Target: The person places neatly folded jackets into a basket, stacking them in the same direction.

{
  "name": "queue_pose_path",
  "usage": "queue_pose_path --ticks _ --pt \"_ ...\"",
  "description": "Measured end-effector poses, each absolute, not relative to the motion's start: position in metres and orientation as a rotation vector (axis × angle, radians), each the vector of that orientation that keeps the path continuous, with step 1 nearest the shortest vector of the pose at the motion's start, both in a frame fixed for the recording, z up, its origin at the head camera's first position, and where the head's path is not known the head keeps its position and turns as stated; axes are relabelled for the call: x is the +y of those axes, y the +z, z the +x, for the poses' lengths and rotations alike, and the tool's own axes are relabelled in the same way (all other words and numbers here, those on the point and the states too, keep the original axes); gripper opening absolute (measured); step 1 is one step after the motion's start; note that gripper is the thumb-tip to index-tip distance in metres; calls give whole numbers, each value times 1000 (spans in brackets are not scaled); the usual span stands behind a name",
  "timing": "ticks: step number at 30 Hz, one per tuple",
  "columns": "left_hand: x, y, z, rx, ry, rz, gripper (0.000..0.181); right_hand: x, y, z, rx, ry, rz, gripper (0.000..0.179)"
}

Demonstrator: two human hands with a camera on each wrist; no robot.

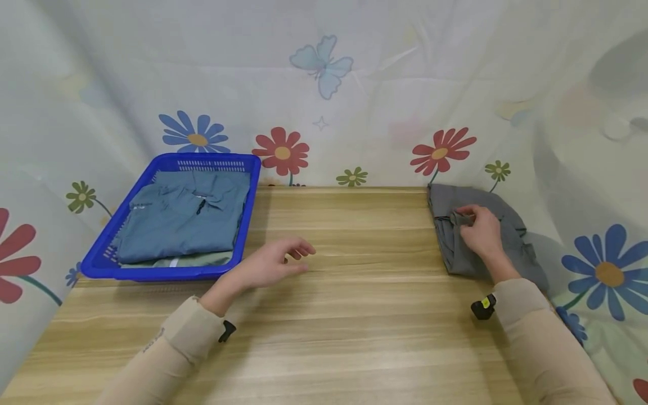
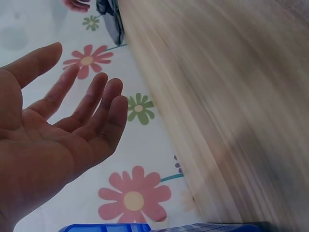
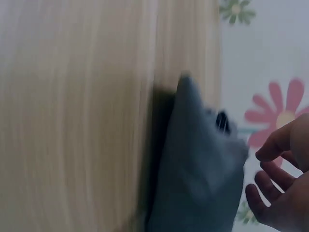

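A folded grey garment (image 1: 486, 225) lies at the right end of the table, against the backdrop. Over its left part is my right hand (image 1: 481, 229), fingers bent and thumb close to the forefinger. The right wrist view shows a narrow gap between those fingertips (image 3: 260, 155) and the raised, blurred grey cloth (image 3: 198, 183); no cloth shows between them. My left hand (image 1: 273, 261) hovers above the table beside the blue basket (image 1: 248, 225), fingers loosely bent, holding nothing. In the left wrist view its palm (image 2: 53, 145) is bare.
Inside the basket lies a folded blue-grey garment (image 1: 177, 225) with a dark zip pull, over a pale green cloth (image 1: 202, 259). The wooden table (image 1: 344, 315) runs between basket and grey garment. A flower-printed backdrop (image 1: 374, 107) encloses the far side and both ends.
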State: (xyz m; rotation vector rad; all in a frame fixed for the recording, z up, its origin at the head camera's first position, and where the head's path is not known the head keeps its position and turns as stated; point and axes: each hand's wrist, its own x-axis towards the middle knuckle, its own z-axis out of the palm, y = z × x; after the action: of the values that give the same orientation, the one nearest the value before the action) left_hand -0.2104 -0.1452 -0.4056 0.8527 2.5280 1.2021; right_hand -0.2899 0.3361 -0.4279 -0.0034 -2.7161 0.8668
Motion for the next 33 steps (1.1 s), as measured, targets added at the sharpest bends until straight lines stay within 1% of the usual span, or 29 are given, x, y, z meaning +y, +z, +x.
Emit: queue_pose_path --ticks 3,8,14,23,33 --pt "-144 -409 -210 2530 1203 857 29 353 -431 -296 -2694 791 -85 43" --pt "-143 -414 -209 2532 1185 878 28 377 -434 -302 -2775 746 -251 54" --pt "-142 -419 -209 2522 1167 883 30 394 -438 -300 -2931 722 -333 62" --pt "-140 -422 -212 2491 1156 896 31 407 -447 -299 -3135 701 -293 71" --pt "-138 -427 -213 2468 1163 872 30 397 -445 -300 -3210 659 -247 73"
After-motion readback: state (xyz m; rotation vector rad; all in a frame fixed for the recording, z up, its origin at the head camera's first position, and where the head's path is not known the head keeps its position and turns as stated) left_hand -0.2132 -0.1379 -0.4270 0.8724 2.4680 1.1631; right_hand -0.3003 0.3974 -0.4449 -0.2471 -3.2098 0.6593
